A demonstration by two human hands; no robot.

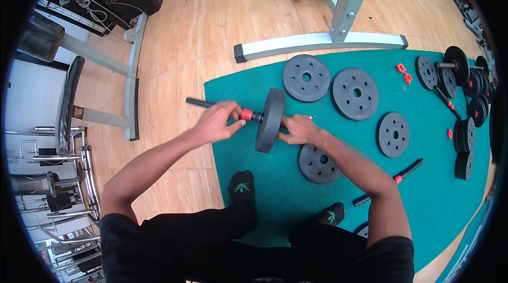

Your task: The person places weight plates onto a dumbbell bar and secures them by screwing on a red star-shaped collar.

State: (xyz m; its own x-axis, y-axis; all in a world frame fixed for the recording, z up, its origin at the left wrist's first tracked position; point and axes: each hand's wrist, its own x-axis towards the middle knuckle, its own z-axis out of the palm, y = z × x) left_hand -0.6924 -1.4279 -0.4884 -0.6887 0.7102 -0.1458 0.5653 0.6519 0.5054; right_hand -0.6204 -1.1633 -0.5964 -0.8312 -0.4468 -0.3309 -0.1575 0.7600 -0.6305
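Note:
A black dumbbell bar with a red collar is held level above a green mat. One black weight plate stands on edge on the bar. My left hand grips the bar just left of the red collar. My right hand rests against the plate's right side, over the bar's hidden right end. Another black plate lies flat on the mat just below my right hand.
Three loose plates lie on the mat beyond the bar. A second bar lies at right, with stacked plates and red nuts further right. A grey rack base and a bench stand on the wood floor.

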